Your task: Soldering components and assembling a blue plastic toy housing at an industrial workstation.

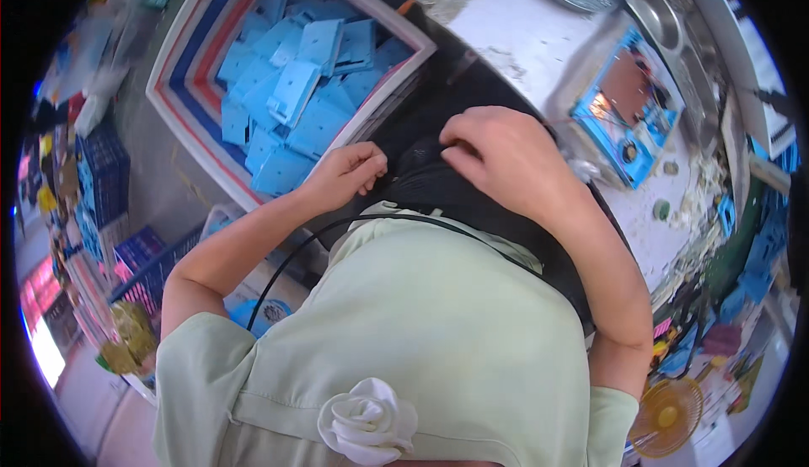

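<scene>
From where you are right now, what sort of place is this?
Probably a small assembly or repair workshop: a striped bin holds a heap of similar blue pieces, and a blue casing with its inner components showing lies on a littered white worktable.

Flat blue casings heaped in a striped bin
They overlap at mixed tilts; an open blue unit lies askew by the tabletop's near edge.

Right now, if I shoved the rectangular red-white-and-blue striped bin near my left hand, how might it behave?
The striped bin is likely heavy, given its heap of flat blue rectangular pieces. Its broad, boxy shape suggests sliding rather than rolling. Those loosely piled pieces might shift with a jolt.
</scene>
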The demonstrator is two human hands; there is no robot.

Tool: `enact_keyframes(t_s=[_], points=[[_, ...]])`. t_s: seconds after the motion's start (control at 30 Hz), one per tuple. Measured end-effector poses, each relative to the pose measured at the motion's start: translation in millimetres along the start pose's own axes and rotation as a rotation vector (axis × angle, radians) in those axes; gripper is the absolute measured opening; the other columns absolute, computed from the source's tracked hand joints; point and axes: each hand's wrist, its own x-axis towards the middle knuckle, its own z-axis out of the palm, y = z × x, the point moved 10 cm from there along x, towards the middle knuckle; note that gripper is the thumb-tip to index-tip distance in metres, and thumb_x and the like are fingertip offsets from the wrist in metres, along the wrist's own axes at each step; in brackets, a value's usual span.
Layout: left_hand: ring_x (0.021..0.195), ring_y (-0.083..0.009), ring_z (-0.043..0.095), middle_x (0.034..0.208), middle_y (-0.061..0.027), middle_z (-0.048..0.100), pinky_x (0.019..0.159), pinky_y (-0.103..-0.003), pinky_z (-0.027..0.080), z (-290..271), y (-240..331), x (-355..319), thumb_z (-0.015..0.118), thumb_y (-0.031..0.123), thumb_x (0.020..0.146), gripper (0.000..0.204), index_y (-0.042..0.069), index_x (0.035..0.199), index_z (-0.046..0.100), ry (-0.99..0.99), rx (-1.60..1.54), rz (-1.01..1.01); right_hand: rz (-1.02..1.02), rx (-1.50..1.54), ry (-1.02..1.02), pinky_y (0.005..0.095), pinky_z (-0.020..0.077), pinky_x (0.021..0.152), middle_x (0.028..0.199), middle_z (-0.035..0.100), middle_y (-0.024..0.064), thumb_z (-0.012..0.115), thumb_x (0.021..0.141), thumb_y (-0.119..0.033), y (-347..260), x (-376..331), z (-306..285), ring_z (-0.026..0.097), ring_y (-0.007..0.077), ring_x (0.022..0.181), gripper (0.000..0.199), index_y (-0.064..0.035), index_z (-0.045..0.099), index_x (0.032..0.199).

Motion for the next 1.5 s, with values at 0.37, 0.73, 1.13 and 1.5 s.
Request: enact_keyframes(t_s=[0.37,0.73,1.13,1.5], points=[[0.07,-0.0067,0.052,0.084,0.001,0.06,0.063,-0.024,0.044,-17.4,-29.4,-19.3,0.054,0.022,0.106,0.02,0.005,0.102,0.062,0.312,-0.141,0.087,-0.036,-0.188,-0.398,0.0448,0.0552,0.081,0.088,0.073,0.016,0.071,0.081,-0.017,-52.6,49.0,108.9,0.069,0.0342,0.093,0.017,-0.0025,0.076,0.088],[0.075,-0.0032,0.048,0.089,0.0028,0.054,0.066,-0.021,0.04,5.1,58.5,-9.4,0.059,0.011,0.102,0.012,0.0,0.106,0.059,0.174,0.0,0.423,0.237,-0.031,0.032,0.0471,0.0538,0.075,0.081,0.069,0.013,0.073,0.084,-0.02,-5.5,7.6,30.0,0.068,0.0351,0.084,0.017,-0.0052,0.065,0.087],[0.101,-0.028,0.062,0.116,-0.0139,0.063,0.09,-0.037,0.052,99.3,151.5,55.8,0.082,0.022,0.076,0.059,0.001,0.126,0.059,-0.261,0.742,0.487,0.127,0.113,0.204,0.0416,0.0543,0.071,0.088,0.062,0.0106,0.072,0.088,-0.019,-13.0,-114.9,-10.7,0.065,0.0312,0.08,0.015,-0.0047,0.07,0.093],[0.124,-0.0355,0.058,0.134,-0.022,0.06,0.107,-0.042,0.046,100.9,136.0,60.1,0.074,0.019,0.076,0.072,0.001,0.142,0.051,-0.356,0.923,0.442,0.405,-0.109,0.213,0.0414,0.0559,0.068,0.086,0.065,0.0125,0.068,0.092,-0.024,16.5,-106.4,-10.8,0.068,0.032,0.081,0.019,-0.0058,0.065,0.094]])
